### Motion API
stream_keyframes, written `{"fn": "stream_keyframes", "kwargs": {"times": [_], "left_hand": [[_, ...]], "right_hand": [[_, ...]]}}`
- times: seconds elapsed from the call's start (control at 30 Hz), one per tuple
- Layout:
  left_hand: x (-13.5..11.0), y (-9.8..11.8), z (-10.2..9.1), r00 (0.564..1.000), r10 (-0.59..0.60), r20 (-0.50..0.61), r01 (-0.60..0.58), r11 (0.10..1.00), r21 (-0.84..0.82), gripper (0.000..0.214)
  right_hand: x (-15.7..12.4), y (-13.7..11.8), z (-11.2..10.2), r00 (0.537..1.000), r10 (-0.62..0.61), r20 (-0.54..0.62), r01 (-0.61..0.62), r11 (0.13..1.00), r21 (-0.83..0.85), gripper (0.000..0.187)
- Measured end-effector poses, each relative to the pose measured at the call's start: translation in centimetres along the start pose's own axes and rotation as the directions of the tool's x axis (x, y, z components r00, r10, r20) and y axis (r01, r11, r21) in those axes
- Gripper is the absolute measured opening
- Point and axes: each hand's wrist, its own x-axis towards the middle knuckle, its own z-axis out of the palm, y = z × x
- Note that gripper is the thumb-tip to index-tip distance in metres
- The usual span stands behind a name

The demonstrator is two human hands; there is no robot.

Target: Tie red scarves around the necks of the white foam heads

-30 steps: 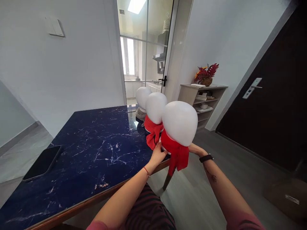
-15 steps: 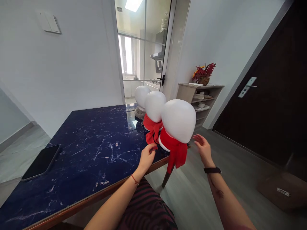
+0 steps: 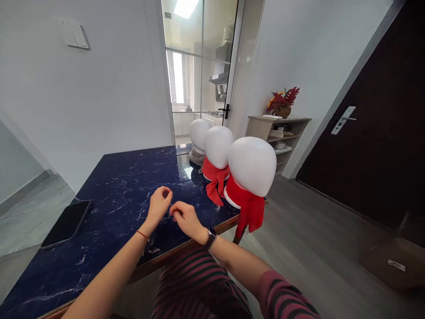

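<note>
My left grip (image 3: 160, 205) and right grip (image 3: 187, 219) look empty, fingers loosely curled. The front red scarf (image 3: 248, 206) lies right of both, nearer my right, its tail hanging downward.

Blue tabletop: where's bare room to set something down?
Bare tabletop shows between the phone and left hand, and beyond it toward the wall. The right end is crowded: three cloth-wrapped white forms stand close together.

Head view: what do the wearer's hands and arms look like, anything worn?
Both hands ungloved. Left hand: thin red bracelet at the wrist. Right hand: dark wristband; dusky-pink sleeve with black stripes, forearm bare. Left sleeve out of view.
</note>
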Motion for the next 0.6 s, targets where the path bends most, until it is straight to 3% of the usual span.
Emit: {"fn": "stream_keyframes", "kwargs": {"times": [0.1, 0.23, 0.37, 0.6], "left_hand": [[1.9, -3.8, -1.9, 0.993, -0.074, -0.097, 0.085, 0.990, 0.114, 0.013], [2.7, -8.0, -3.6, 0.974, -0.068, -0.215, 0.114, 0.971, 0.211, 0.012], [2.4, -9.6, -4.0, 0.980, -0.053, -0.194, 0.083, 0.984, 0.154, 0.013], [1.8, -9.1, -4.0, 0.984, -0.150, -0.092, 0.148, 0.988, -0.035, 0.017]], "right_hand": [[6.8, 0.9, 4.0, 0.955, 0.277, 0.103, -0.282, 0.959, 0.037, 0.023], [11.6, 2.9, 8.3, 0.931, 0.336, 0.143, -0.337, 0.941, -0.018, 0.026], [11.9, 4.2, 9.9, 0.954, 0.275, 0.116, -0.268, 0.961, -0.075, 0.026], [10.7, 5.0, 9.3, 0.963, 0.222, 0.151, -0.211, 0.974, -0.086, 0.025]]}}
